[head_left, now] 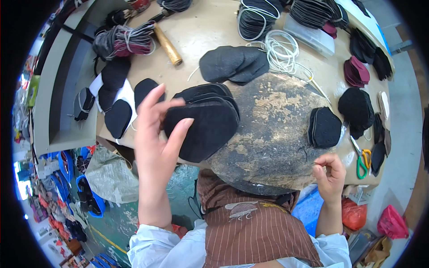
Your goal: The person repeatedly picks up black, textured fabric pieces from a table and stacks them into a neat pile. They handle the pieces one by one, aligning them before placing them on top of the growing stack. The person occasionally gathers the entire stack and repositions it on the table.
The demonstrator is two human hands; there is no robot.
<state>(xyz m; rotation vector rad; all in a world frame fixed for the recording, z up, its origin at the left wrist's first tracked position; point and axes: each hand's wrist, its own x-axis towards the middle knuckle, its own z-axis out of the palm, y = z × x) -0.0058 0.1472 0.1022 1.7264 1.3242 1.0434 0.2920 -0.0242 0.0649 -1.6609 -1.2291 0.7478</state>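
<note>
My left hand (pixel 157 134) is raised at the left side of a stack of black oval fabric pieces (pixel 203 129). Its fingers are spread, and the thumb and one finger reach over the stack's left part; whether they touch it I cannot tell. The stack lies partly on a worn, round-edged board (pixel 272 129). At the board's right front edge my right hand (pixel 330 176) has its fingers curled and pressed together; anything between them is too small to make out. A smaller stack of black pieces (pixel 325 127) lies on the board just beyond that hand.
Loose dark pieces (pixel 232 62) and coiled white cord (pixel 281 51) lie behind the board. A wooden handle (pixel 167 44) rests at the back left. Scissors with green and orange handles (pixel 363 161) lie at the right. Tied bundles (pixel 125 41) and a grey shelf (pixel 56 107) stand left.
</note>
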